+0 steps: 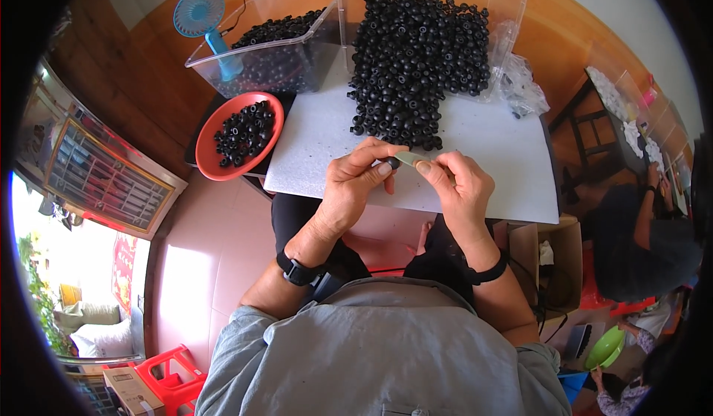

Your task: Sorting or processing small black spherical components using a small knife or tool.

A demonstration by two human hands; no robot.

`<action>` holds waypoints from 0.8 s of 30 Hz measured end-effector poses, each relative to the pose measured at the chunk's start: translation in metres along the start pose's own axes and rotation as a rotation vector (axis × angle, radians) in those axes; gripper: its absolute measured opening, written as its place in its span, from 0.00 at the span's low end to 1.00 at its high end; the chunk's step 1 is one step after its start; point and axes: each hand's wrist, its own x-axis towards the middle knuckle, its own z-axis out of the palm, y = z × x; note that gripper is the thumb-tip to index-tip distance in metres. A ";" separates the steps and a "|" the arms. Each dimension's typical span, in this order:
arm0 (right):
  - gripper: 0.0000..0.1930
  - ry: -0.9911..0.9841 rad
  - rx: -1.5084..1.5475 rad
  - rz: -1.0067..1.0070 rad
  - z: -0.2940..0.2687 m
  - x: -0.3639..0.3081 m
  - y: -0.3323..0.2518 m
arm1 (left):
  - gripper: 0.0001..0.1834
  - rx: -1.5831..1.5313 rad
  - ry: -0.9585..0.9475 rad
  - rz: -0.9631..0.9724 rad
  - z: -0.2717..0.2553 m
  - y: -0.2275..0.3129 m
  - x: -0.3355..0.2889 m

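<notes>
My left hand [352,181] pinches a small round black plastic part [393,163] between thumb and fingers, above the near edge of the white tabletop [316,130]. Close by, my right hand [466,187] is closed on a thin, flat greenish blade-like tool [408,158], whose tip reaches the black part. Whether the tip touches it, I cannot tell. Just beyond my hands lies a large pile of similar black parts [401,67], spilling toward me from a clear plastic bin [512,15] tipped at the back.
An orange-red bowl [204,143] of black parts stands left of the tabletop. Behind it are a clear tub [293,74] of more parts and a blue fan [200,14]. A crumpled plastic bag [521,86] lies at right. Co-workers [639,230] sit farther right, beyond a cardboard box [561,260].
</notes>
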 end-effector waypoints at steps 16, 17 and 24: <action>0.17 -0.023 -0.031 -0.005 0.000 0.000 -0.001 | 0.16 -0.001 0.000 -0.017 0.000 0.002 0.000; 0.17 -0.023 -0.031 -0.004 0.000 -0.001 -0.001 | 0.16 -0.011 -0.002 -0.013 0.000 0.001 -0.001; 0.17 -0.023 -0.028 0.001 0.000 -0.001 -0.001 | 0.16 -0.017 -0.005 -0.011 -0.001 0.001 -0.001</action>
